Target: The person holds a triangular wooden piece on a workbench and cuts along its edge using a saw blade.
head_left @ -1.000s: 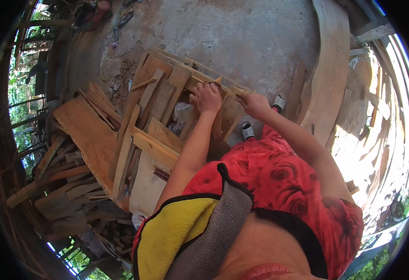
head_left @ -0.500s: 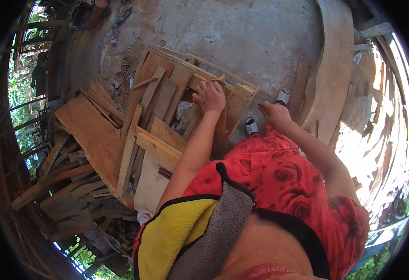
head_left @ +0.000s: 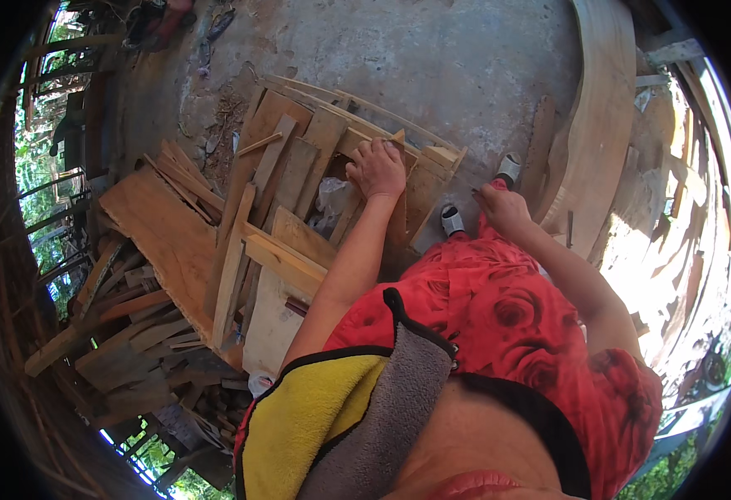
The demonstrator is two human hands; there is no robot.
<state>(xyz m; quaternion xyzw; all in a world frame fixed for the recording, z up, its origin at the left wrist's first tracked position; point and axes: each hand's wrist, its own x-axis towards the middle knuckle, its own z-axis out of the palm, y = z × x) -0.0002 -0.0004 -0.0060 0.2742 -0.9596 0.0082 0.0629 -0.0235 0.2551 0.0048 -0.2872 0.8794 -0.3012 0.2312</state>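
Note:
My left hand (head_left: 377, 171) is closed over the upper end of a narrow wooden board (head_left: 397, 223), which stands among the stacked pieces. A pointed wooden tip (head_left: 399, 136) shows just past its fingers. To the right, clear of the wood, my right hand (head_left: 504, 210) is held with curled fingers near my shoe (head_left: 509, 169). A small dark bit shows at those fingertips, too small to name. A pale wooden block (head_left: 441, 156) lies on the stack to the right of my left hand.
Planks and a wide slab (head_left: 165, 233) lie at the left, above a heap of offcuts (head_left: 145, 333). A long curved slab (head_left: 595, 117) lies at the right on the concrete floor (head_left: 465, 58). A yellow and grey towel (head_left: 315, 417) hangs in front of me.
Very little differs. My right hand has shifted slightly to the right with its fingers still curled. My left hand keeps its hold on the narrow board.

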